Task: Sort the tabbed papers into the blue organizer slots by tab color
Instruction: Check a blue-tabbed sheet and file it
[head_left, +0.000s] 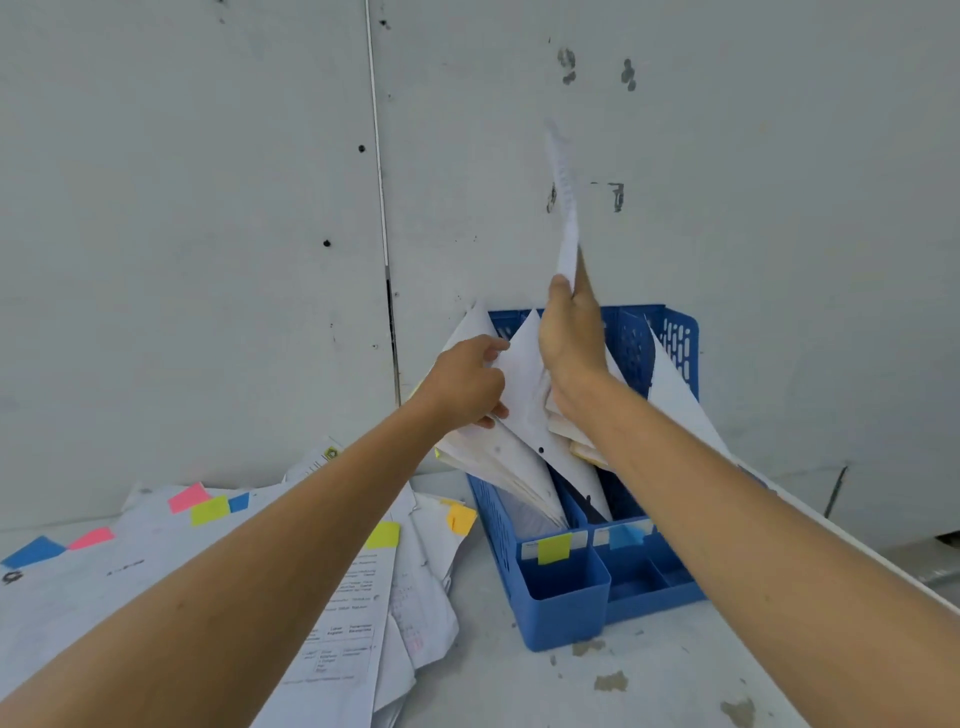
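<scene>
A blue organizer (563, 597) stands against the wall, its slots marked by a yellow label (554, 548) and a blue label (625, 535). White papers (524, 395) lean in the slots. My left hand (467, 382) grips the edge of the sheets in the left slot. My right hand (569, 338) pinches a white sheet (567, 208) and holds it upright above the organizer; the sheet is blurred and its tab is not visible.
A loose pile of tabbed papers (311, 597) lies on the table at left, with pink (188, 497), yellow (383, 535), blue (32, 552) and orange (461, 517) tabs showing. The grey wall stands close behind the organizer. The table edge runs along the right.
</scene>
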